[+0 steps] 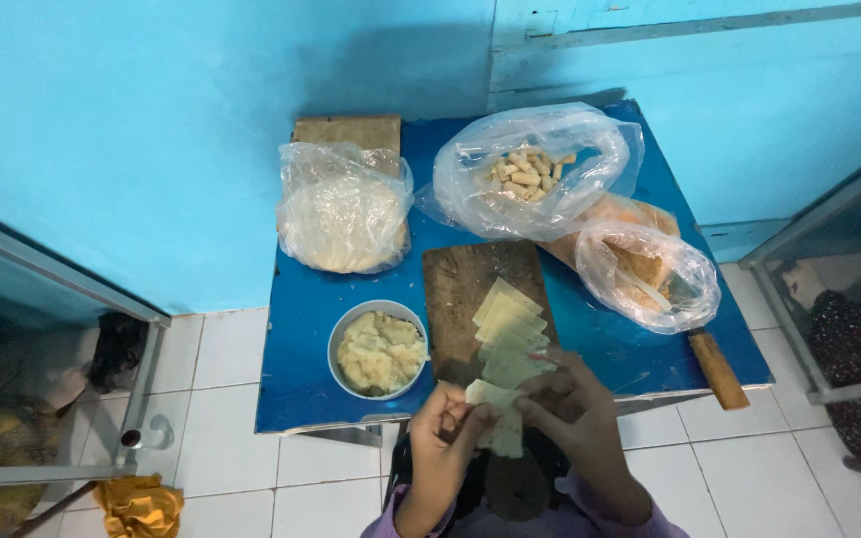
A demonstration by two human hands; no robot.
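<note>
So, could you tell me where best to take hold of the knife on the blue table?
Probably by the brown wooden handle of the knife, coming from the table's near right edge. The handle juts past that edge, bare and free, while the blade end lies tucked under a plastic bag.

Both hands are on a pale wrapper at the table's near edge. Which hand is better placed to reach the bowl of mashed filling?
Probably the left hand. It sits just below the white bowl, with nothing between them. The right hand lies on the far side of the pale wrapper, by the cutting board, and would have to cross over.
</note>
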